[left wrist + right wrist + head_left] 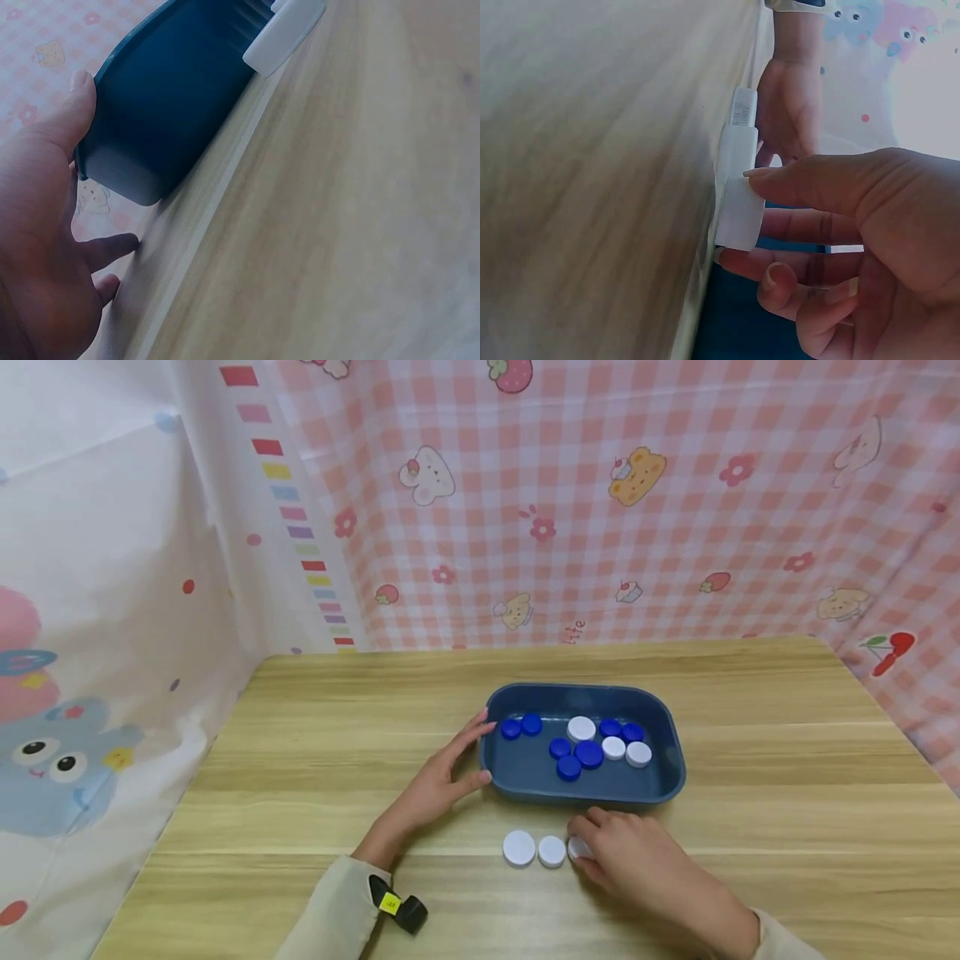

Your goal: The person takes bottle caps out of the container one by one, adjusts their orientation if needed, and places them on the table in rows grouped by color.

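At the right end of a row in front of the tray, my right hand [637, 860] pinches a white bottle cap [739, 214] between thumb and fingers. Two more white caps, a larger one [519, 848] and a smaller one [552, 852], lie flat to its left. My left hand [431, 785] rests against the left end of the dark blue tray [517, 787], fingers spread and thumb at the rim. Inside the tray lie several blue caps [588, 754] and three white caps [581, 729]. The right hand partly hides the pinched cap in the head view.
The wood-grain table [300, 760] reaches back to a pink checked cloth [480, 560]. On the left hangs a white printed cloth [112, 527]. A black strap [390, 902] with a small device sits on the left sleeve.
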The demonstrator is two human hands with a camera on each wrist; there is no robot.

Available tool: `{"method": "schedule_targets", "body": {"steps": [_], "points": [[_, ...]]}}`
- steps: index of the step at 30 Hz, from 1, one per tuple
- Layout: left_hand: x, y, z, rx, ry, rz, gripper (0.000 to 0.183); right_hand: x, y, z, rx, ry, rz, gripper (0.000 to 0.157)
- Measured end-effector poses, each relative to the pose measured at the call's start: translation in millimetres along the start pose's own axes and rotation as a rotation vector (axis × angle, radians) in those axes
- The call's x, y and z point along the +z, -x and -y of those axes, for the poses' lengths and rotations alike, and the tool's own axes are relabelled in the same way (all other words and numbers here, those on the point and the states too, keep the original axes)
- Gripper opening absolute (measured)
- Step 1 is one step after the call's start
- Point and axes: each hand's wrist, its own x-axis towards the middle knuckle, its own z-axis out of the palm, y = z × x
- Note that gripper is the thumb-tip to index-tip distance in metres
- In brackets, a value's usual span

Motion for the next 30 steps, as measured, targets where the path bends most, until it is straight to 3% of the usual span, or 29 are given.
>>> {"method": "schedule_targets", "body": {"steps": [30], "points": [[0.8, -0.5, 0.4, -0.018, 0.008, 0.000, 0.060, -0.7, -0.4, 1.4, 0.049, -0.046, 0.076, 0.025]]}}
